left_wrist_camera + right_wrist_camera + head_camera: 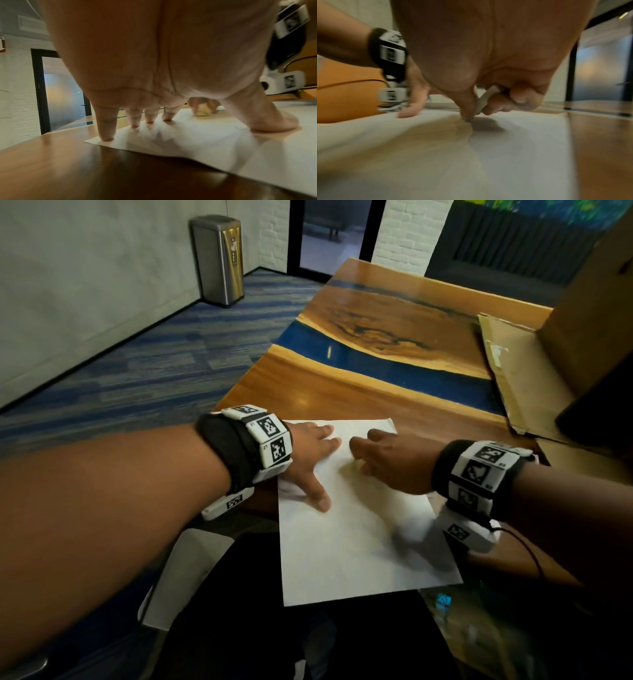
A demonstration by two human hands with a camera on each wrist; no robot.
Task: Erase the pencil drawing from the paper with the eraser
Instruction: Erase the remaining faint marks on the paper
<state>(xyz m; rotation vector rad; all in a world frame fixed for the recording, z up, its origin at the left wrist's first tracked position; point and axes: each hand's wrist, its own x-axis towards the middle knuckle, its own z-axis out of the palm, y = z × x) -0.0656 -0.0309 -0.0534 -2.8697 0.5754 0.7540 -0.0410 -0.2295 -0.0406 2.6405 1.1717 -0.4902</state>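
A white sheet of paper point(356, 535) lies on the wooden table, its near end hanging past the table's edge. My left hand point(313, 455) presses flat on the paper's upper left part, fingers spread and straight point(106, 128). My right hand point(380, 458) is just to its right, fingers curled, pinching a pale cream eraser point(483, 100) whose tip touches the paper. The same eraser point(203, 111) shows beyond my left fingers in the left wrist view. No pencil marks are plain to me on the sheet; the right wrist view is blurred.
The table point(376, 337) has wood grain with a blue resin band. Flattened cardboard point(513, 378) and a cardboard box point(596, 302) stand at the right. A steel bin point(219, 258) stands on the carpet at the far left.
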